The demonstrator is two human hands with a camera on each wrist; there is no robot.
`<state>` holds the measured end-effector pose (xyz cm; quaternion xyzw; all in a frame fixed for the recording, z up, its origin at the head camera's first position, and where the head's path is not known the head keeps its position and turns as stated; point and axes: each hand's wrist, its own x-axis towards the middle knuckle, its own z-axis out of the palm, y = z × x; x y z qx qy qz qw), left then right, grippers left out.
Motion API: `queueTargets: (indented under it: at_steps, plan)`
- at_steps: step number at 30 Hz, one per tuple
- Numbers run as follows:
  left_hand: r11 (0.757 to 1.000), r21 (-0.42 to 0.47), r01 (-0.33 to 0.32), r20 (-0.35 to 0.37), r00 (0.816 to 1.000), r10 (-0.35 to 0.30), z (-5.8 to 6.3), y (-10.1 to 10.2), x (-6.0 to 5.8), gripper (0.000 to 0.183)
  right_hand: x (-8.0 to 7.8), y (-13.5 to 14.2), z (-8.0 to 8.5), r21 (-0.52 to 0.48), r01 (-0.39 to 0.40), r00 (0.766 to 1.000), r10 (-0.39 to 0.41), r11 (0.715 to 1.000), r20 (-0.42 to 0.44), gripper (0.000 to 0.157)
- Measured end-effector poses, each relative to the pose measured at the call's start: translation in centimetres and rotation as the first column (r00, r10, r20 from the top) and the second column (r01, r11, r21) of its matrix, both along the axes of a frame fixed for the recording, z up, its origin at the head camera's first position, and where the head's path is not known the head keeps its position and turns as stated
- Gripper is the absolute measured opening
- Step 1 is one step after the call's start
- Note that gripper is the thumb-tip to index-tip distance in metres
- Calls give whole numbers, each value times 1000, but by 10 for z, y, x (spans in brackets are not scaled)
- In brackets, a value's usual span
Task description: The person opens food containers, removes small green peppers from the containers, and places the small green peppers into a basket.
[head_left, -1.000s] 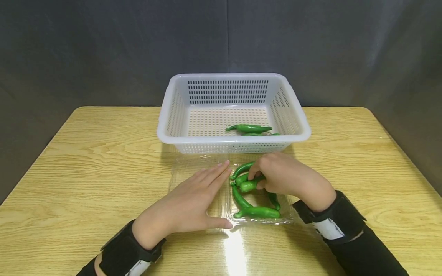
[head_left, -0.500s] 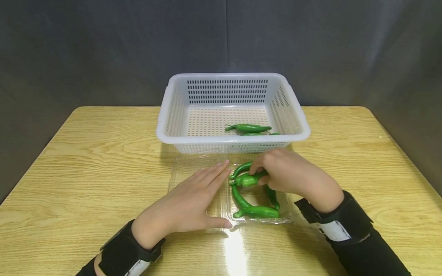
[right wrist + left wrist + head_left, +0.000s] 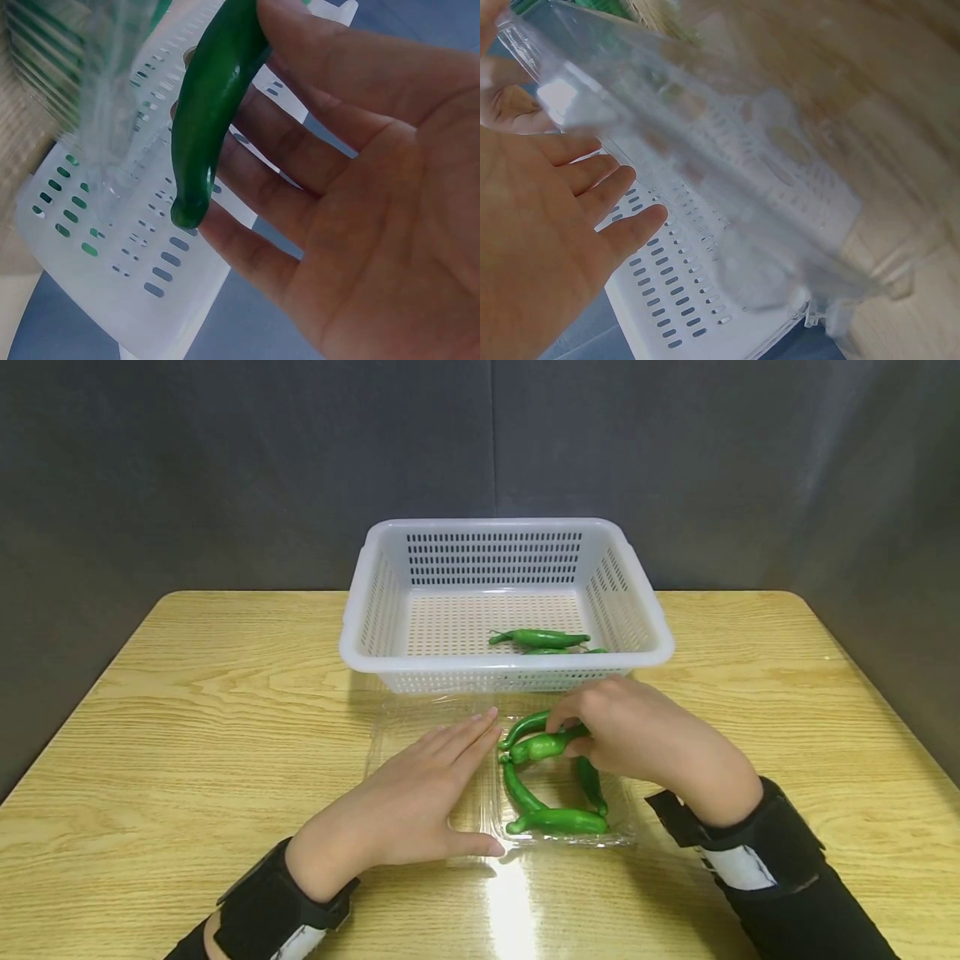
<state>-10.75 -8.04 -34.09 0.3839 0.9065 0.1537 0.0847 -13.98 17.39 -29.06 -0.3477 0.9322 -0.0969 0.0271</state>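
Note:
In the head view my right hand (image 3: 645, 735) pinches a green chili pepper (image 3: 540, 747) between thumb and fingers, low over the right half of a clear plastic clamshell box (image 3: 555, 787). The right wrist view shows the held pepper (image 3: 214, 112) close up, its blunt tip pointing down. Several other peppers lie around the sides of that half: a curved pepper (image 3: 525, 724) at the back, a pepper (image 3: 590, 783) on the right and a pepper (image 3: 558, 821) in front. My left hand (image 3: 408, 802) lies with straight fingers over the box's left half (image 3: 405, 722), near the middle fold.
A white perforated basket (image 3: 507, 663) stands right behind the box, with several peppers (image 3: 543, 639) at its near side. Both stand on a wooden table (image 3: 187, 718). A dark curtain (image 3: 300, 460) hangs behind the table.
My right hand has shifted slightly right and back with the pepper, which now lies closer to the rear pepper. The left hand has stayed in place.

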Motion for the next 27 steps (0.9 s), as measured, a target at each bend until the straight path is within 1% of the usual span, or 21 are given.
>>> queueTargets:
  at_steps: [4, 8, 16, 22, 25, 27]
  plan:
    - [1000, 0, 1, 3, 1000, -1, -1, 1, 0, 112, 1, 2, 3, -29, -8, 1000, 7, 1000, -28, 22]
    - [1000, -3, 3, 1, 1000, -3, 0, 2, 1, 112, 2, 5, 6, -57, -9, 997, 5, 998, -81, 23]
    - [1000, 3, 3, 8, 1000, -3, 0, 3, -1, 113, 2, 7, 12, -85, -32, 983, 16, 996, -185, 26]
    - [1000, 6, 3, 9, 1000, -3, 1, 3, -1, 113, 0, 7, 13, -124, -70, 964, 35, 990, -265, 27]
    - [1000, 2, -1, 11, 1000, 1, 1, 2, 0, 113, -1, 7, 13, -142, -97, 948, 49, 985, -315, 27]
    - [1000, 1, 0, 16, 1000, 0, 1, 2, 0, 112, -2, 7, 13, -153, -110, 933, 48, 982, -357, 28]
